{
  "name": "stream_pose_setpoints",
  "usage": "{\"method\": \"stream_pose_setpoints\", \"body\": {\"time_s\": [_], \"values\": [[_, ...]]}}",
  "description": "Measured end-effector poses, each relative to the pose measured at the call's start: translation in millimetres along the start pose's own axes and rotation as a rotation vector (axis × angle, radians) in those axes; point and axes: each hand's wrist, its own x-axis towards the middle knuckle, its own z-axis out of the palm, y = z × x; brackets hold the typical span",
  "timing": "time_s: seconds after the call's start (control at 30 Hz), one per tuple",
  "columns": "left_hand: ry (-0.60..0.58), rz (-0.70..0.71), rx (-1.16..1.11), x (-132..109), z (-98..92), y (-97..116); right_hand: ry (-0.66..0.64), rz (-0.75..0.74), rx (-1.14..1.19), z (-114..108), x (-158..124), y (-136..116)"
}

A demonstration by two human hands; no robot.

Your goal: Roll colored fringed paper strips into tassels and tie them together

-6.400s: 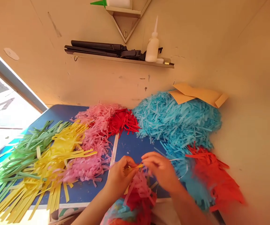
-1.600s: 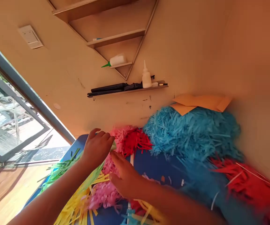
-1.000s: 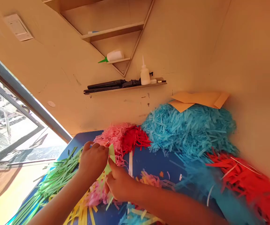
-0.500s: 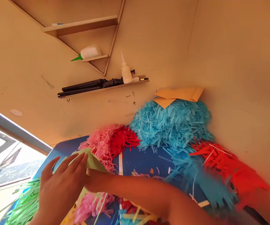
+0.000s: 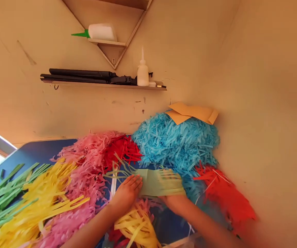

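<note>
A pale green sheet of paper (image 5: 149, 184), cut into fringe strips at both ends, is stretched between my hands over the blue table. My left hand (image 5: 129, 189) grips its left part, fingers closed over the top, with loose strips hanging off to the left. My right hand (image 5: 174, 201) holds the right part from underneath; the strips lie across its fingers and partly hide them. Just below the sheet lies a bunch of yellow paper strips (image 5: 138, 224). Behind it are red strips (image 5: 124, 150) and a large heap of light blue shreds (image 5: 176, 141).
Pink shreds (image 5: 86, 151), yellow strips (image 5: 47, 186) and green strips (image 5: 11, 193) cover the table's left. Red strips (image 5: 231, 193) lie at the right wall. Folded orange paper (image 5: 193, 112) tops the blue heap. A wall shelf (image 5: 107, 86) holds a white bottle (image 5: 142, 74).
Both hands have moved right, carrying the green paper to the table's middle. They were close together with my right arm crossing the view; now they are apart, the sheet spread between them.
</note>
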Motion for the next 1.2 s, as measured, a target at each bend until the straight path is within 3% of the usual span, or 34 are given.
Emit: {"method": "stream_pose_setpoints", "body": {"time_s": [0.07,0.13,0.17,0.23,0.3,0.33,0.47,0.57,0.7,0.8,0.83,0.9,1.0,1.1,1.2], "values": [[-0.028,-0.049,-0.091,7,7.0,4,-0.177,0.075,0.011,-19,-25,26],[-0.036,-0.095,-0.157,11,7.5,6,-0.287,0.173,0.024,-39,-41,35],[-0.040,-0.107,-0.176,13,6.7,7,-0.260,0.215,0.021,-46,-44,33],[-0.052,-0.120,-0.191,18,4.5,9,-0.083,0.225,0.029,-49,-41,15],[-0.067,-0.124,-0.188,26,2.1,12,0.092,0.124,0.066,-36,-24,-8],[-0.074,-0.127,-0.182,30,0.7,14,0.103,0.061,0.084,-25,-12,-18],[-0.082,-0.169,-0.132,37,-9.0,14,-0.067,0.053,0.117,27,34,-27],[-0.072,-0.275,-0.066,19,-20.8,-4,-0.042,0.006,0.157,52,42,-14],[-0.064,-0.460,0.048,-31,-44.3,-40,-0.010,-0.088,0.145,64,31,-8],[-0.098,-0.600,0.153,-51,-68.4,-46,-0.055,-0.090,0.145,66,26,-15],[-0.115,-0.583,0.128,-48,-75.2,-41,-0.067,-0.078,0.148,66,27,-18],[-0.132,-0.420,-0.054,-31,-81.7,-23,-0.086,-0.055,0.152,63,29,-23],[-0.222,-0.179,-0.374,8,-67.2,6,-0.097,-0.056,0.163,56,32,-26],[-0.255,-0.192,-0.395,30,-35.4,18,-0.129,-0.053,0.163,52,29,-21],[-0.227,-0.233,-0.358,23,-12.5,14,-0.193,-0.061,0.191,52,22,-11]]}}
